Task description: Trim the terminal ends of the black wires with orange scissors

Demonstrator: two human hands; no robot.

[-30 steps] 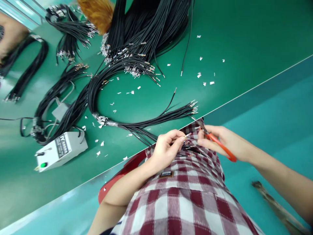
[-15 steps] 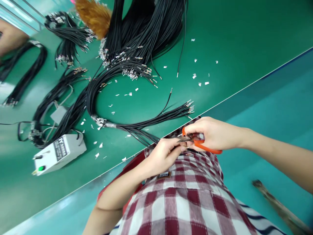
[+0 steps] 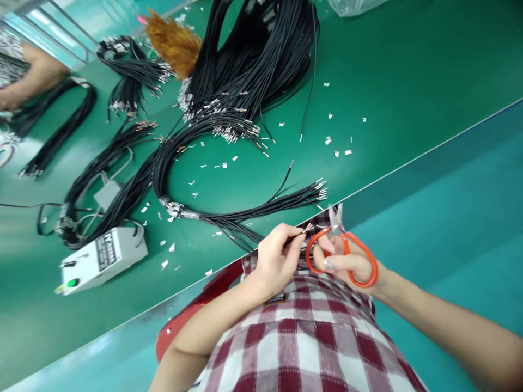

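While the left hand (image 3: 277, 258) is pinching a black cable (image 3: 303, 232) just past the bench (image 3: 408, 120) edge, its stripped end is showing fine whitish and reddish wires (image 3: 309, 226); the right hand (image 3: 353, 264) is gripping orange-handled scissors (image 3: 336, 224) close beside it, blades parted.

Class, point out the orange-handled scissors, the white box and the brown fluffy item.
Orange-handled scissors (image 3: 337, 226), head view: where the blades meet.
White box (image 3: 106, 251), head view: its dark label.
Brown fluffy item (image 3: 175, 44), head view: its middle.
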